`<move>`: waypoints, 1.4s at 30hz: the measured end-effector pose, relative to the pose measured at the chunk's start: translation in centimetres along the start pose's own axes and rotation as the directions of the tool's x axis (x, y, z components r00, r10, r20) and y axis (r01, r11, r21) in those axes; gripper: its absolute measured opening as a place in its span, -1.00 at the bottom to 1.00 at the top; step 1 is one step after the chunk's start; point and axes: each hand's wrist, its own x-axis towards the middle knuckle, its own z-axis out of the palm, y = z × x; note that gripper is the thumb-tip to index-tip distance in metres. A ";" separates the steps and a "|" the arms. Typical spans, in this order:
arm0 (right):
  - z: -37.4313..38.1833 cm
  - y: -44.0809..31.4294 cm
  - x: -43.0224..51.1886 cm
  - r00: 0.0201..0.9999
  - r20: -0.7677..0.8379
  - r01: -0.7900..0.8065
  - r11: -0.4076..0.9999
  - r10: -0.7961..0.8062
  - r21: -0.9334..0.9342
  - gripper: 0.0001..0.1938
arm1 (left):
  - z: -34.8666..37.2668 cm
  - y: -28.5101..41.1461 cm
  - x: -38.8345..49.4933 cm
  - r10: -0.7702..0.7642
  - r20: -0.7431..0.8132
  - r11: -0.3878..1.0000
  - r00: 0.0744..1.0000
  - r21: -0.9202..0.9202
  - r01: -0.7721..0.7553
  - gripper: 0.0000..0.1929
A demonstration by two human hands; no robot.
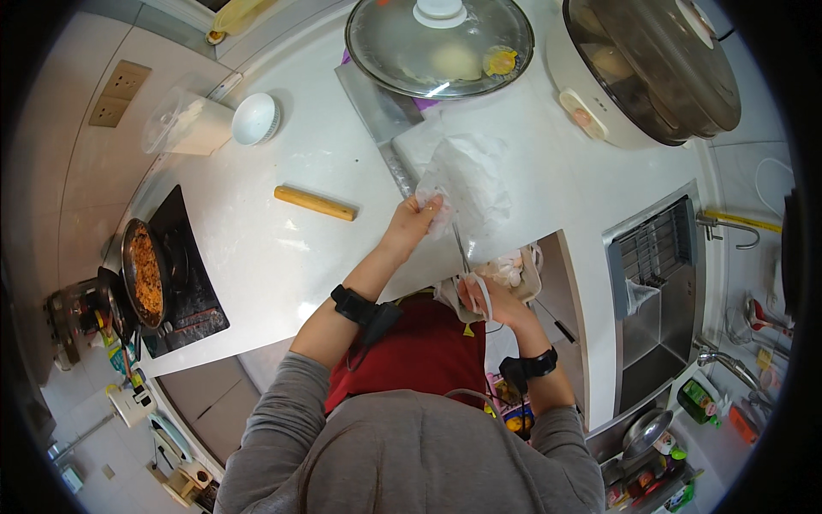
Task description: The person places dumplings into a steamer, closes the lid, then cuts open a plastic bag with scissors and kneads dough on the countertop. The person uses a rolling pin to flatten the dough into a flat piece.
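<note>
My left hand (413,221) pinches the edge of a crumpled translucent plastic bag (478,177) above the white countertop (257,257). My right hand (504,305) is at the counter's front edge, with its fingers in the white handles of a pair of scissors (485,297). Their metal blades point up to the near side of the bag; whether they touch it, I cannot tell. Left of the bag lies a short wooden rolling pin (314,203). Behind it, a glass lid (440,58) covers pale dough and a small yellow item.
A steamer (591,103) stands at the back right, before the sink (658,334). At the left are a frying pan (146,273) of chopped filling by a black cooktop (192,315), a white bowl (255,121) and a plastic flour container (192,125). Below the counter edge hangs an open bag (532,276).
</note>
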 end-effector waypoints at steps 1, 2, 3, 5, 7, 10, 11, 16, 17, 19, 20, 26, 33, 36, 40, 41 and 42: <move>0.1 -0.8 -0.4 0.999 0.033 -0.004 1.000 0.003 0.019 -0.54 | -0.3 0.0 0.1 0.001 -0.003 1.000 1.000 0.006 -0.001 -0.75; 0.2 -2.0 -1.0 0.998 0.066 -0.009 0.999 0.006 0.039 -0.55 | -0.6 0.0 0.2 0.001 -0.005 1.000 1.000 0.011 -0.001 -0.75; 0.5 -2.6 -1.5 0.996 0.089 -0.018 0.998 0.012 0.060 -0.56 | -0.6 0.0 0.2 -0.002 0.002 1.000 1.000 0.017 0.002 -0.75; 1.2 -2.3 -1.3 1.000 0.021 -0.019 1.000 0.019 -0.005 -0.44 | -0.5 0.0 0.0 -0.012 -0.021 1.000 1.000 0.016 0.012 -0.75; 1.4 -2.5 -1.1 0.999 -0.018 -0.030 1.000 0.030 -0.003 -0.46 | -0.3 0.2 -0.2 -0.006 -0.028 0.999 1.000 0.035 0.007 -0.75; 1.1 -2.8 -0.5 0.999 -0.029 -0.036 0.997 0.038 0.061 -0.60 | -0.3 0.2 -0.6 0.015 -0.017 0.994 1.000 0.107 -0.013 -0.74; 1.2 -2.3 -0.1 0.999 -0.033 -0.020 0.998 0.022 0.056 -0.61 | -0.4 0.1 -0.6 0.020 -0.013 0.990 1.000 0.143 -0.018 -0.74; 1.8 -1.3 0.6 0.992 -0.119 0.018 0.995 -0.030 -0.098 -0.37 | -0.7 -0.9 -0.2 0.085 0.007 0.991 0.996 0.104 -0.086 -0.71; 1.9 -1.4 0.6 0.991 -0.130 0.034 0.996 -0.044 -0.081 -0.38 | -0.7 -1.0 -0.2 0.112 0.001 0.988 0.994 0.108 -0.111 -0.71; 1.9 -1.4 0.6 0.991 -0.127 0.045 0.999 -0.047 -0.021 -0.46 | -0.7 -1.1 -0.3 0.143 -0.002 0.983 0.990 0.120 -0.141 -0.70; 1.8 -1.3 0.7 0.993 -0.112 0.039 0.999 -0.037 0.021 -0.53 | -0.7 -1.1 -0.3 0.147 0.001 0.981 0.989 0.127 -0.146 -0.70; 2.3 -1.7 0.6 0.986 -0.156 0.068 0.994 -0.054 0.087 -0.56 | -1.0 -1.5 -0.3 0.228 -0.007 0.959 0.974 0.177 -0.223 -0.72; 1.4 -0.7 1.2 0.993 -0.107 0.067 0.992 -0.055 0.105 -0.47 | -1.1 -0.8 -0.8 0.202 0.034 0.946 0.979 0.251 -0.204 -0.73; 1.2 -0.8 1.3 0.993 -0.102 0.079 0.987 -0.064 0.144 -0.45 | -1.0 -0.4 -1.4 0.196 0.054 0.946 0.979 0.254 -0.204 -0.73; 1.1 -1.7 1.0 0.991 -0.123 0.064 0.988 -0.047 0.142 -0.43 | -1.1 -0.3 -1.6 0.170 0.080 0.945 0.982 0.269 -0.185 -0.72; 0.7 -1.5 1.1 0.993 -0.101 0.072 0.988 -0.059 0.135 -0.43 | -1.2 -0.1 -1.7 0.164 0.082 0.942 0.983 0.284 -0.181 -0.72; 0.4 -1.4 1.1 0.994 -0.079 0.080 0.988 -0.071 0.129 -0.42 | -1.3 0.0 -1.8 0.158 0.083 0.938 0.984 0.299 -0.176 -0.72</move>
